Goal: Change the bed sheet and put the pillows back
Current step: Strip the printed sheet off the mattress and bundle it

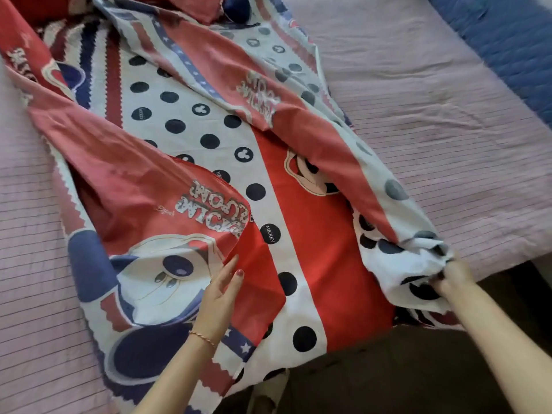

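Starting at the left, we see the bed's pale lilac, finely striped quilted mattress cover lying bare beside the cloth. On it, running away from us in a long rumpled band, lies the red, white and navy cartoon-printed cotton bed sheet, still half folded on itself, with a flap of its paler reverse side turned over the left part. Our left hand, a thin bracelet at the wrist, rests flat on that flap with fingers straight and relaxed, gripping nothing; it touches the cloth close to the flap's free edge. Moving right across the red stripe and the dotted white band, we reach our right hand, clenched round a bunched corner of the same sheet at the near right edge of the bed. Beyond it the mattress cover lies bare again, and a blue quilted blanket sits at the far right corner.

The sheet's long axis points away from us, up the bed, so we judge that spreading must go sideways: the right hand already has its corner and would draw rightward, while the left hand, nearer the folded flap, is better placed to turn it over leftward. We see no pillows here.
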